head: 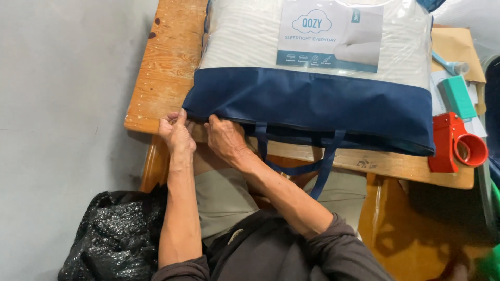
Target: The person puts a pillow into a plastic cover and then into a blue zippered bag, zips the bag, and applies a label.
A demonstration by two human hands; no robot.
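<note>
Left hand [177, 134]: fingers pinched shut on near-left corner seam of pillow bag [312, 106].
Right hand [225, 139]: fingers curled, gripping same navy hem just beside.
Bag: flat on wooden table [166, 73], handles [302, 156] dangling over near edge.
Right of bag: red tape dispenser [455, 143].

Soft even daylight, sharp focus; glare on the clear plastic cover [312, 31], slight wide-angle bending at edges
</note>
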